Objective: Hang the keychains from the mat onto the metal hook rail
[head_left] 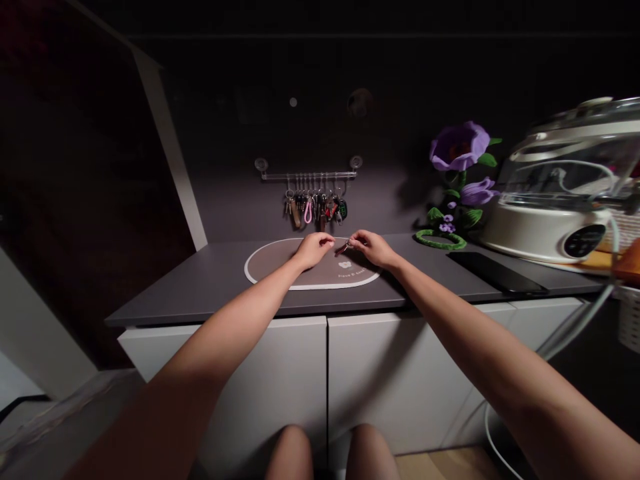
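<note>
Remotely, I'm clamping a small reddish key ring [342, 249] in the fingertips of my right hand [371, 247], over the mat [270, 263]. My left hand [313, 250] is curving over the mat too (I cannot tell whether its fingers are gripping anything). Keys [321, 203] are dangling behind the mat; a purple flower [460, 147] is standing to its right.

The right hand [373, 247] holds an item [341, 251] too small to identify.

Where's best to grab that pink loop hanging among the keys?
Probably pinch the pink loop at its rounded lower end, coming from the front: it dangles below the clear rail with the wall behind, and a brown fob hangs on its left.
</note>
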The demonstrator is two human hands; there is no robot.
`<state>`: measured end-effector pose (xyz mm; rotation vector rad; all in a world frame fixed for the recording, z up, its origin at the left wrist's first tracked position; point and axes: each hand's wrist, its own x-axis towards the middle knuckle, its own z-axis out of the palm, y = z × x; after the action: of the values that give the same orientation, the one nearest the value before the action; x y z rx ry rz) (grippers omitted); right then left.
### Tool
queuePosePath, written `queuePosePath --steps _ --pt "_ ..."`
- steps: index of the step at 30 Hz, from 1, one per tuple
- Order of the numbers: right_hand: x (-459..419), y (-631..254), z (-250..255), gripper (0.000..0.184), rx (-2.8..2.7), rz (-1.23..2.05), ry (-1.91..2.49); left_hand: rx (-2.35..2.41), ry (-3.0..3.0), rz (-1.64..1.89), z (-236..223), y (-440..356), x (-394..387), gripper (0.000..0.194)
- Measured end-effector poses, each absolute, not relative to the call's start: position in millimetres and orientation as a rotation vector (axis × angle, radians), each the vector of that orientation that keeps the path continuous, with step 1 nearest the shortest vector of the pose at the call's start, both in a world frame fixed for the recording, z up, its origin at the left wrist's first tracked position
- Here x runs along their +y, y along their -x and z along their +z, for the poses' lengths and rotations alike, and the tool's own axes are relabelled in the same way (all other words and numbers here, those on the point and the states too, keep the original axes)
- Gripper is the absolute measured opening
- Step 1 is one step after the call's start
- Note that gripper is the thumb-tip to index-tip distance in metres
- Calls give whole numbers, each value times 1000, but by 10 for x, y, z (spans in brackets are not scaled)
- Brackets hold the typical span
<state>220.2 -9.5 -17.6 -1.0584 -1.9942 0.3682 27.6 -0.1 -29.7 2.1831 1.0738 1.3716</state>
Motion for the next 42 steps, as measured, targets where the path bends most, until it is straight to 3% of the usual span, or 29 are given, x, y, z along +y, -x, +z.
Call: queuePosePath --steps 15,34,42 --pt "-61 -2099 -213 31 -1980 421 941 1003 -2444 1300 -261 -330 -70 18" --pt "-48 -1955 -243 32 -1690 942 798 936 -2094 1454 -279 -364 16 12" --pt "-25 -1918 -223 33 -1669 912 767 925 -1989 1513 -313 -372 65 13"
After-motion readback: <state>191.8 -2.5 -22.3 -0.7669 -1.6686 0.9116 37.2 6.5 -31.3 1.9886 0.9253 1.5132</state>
